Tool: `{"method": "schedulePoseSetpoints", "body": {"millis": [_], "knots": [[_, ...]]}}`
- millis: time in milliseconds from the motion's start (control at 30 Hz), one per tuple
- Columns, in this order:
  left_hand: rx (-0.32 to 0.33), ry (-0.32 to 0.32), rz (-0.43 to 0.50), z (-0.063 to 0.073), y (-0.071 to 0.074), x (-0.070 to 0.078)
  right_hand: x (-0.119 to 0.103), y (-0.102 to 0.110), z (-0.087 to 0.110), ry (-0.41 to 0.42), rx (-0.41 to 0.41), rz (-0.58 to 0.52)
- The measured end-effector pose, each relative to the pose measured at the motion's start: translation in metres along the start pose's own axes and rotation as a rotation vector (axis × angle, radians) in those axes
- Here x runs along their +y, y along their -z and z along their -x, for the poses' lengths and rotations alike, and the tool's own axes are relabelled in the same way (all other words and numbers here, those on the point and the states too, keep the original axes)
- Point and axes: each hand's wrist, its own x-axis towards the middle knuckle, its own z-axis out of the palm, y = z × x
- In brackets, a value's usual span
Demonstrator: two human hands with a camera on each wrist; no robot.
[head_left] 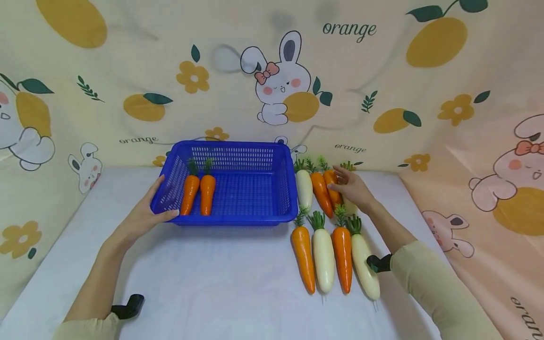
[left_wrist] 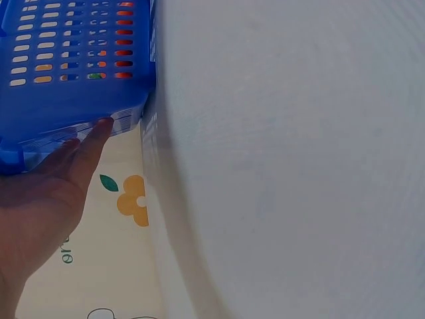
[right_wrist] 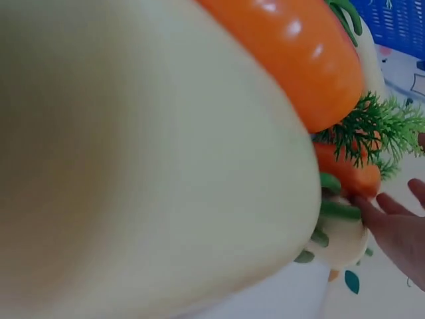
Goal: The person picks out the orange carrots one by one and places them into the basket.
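Observation:
My left hand (head_left: 142, 215) holds the left front corner of a blue plastic basket (head_left: 242, 220), thumb over the front rim and fingers along the left side. Two orange carrots (head_left: 207, 194) with green tops lie inside, toward its left end. My right hand (head_left: 354, 189) is over the back row to the right of the basket, its thumb and fingertips right at a carrot (head_left: 330, 178). The right wrist view shows that hand's fingers spread, with the thumb at the carrot's top end. Under the same hand a white radish (head_left: 349, 208) is partly hidden.
Left of that carrot lie another carrot (head_left: 321, 193) and a white radish (head_left: 304, 189). The front row alternates carrots (head_left: 303, 259) and white radishes (head_left: 324, 259), one radish (head_left: 365, 267) beneath my right wrist. A printed cloth (head_left: 170, 71) hangs behind the white table (head_left: 212, 283).

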Motion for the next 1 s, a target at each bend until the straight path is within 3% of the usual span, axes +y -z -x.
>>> {"method": "schedulePoseSetpoints", "body": {"millis": [300,467,567,833,1000], "knots": [[-0.002,0.006,0.006,-0.001,0.002,0.002,0.0,-0.001,-0.016,-0.076,-0.006,0.087],[-0.002,0.001,0.016,-0.002,0.001,0.0,0.004,0.0,-0.025,-0.077,-0.058,0.205],[-0.007,0.002,0.017,-0.002,0.0,0.0,0.007,0.002,-0.027,-0.087,-0.087,0.215],[-0.012,-0.014,0.015,-0.005,0.0,-0.001,0.009,0.006,-0.027,-0.149,-0.087,0.118],[-0.002,-0.025,0.017,-0.003,0.002,-0.003,0.002,0.008,-0.024,-0.122,-0.092,-0.001]]}}
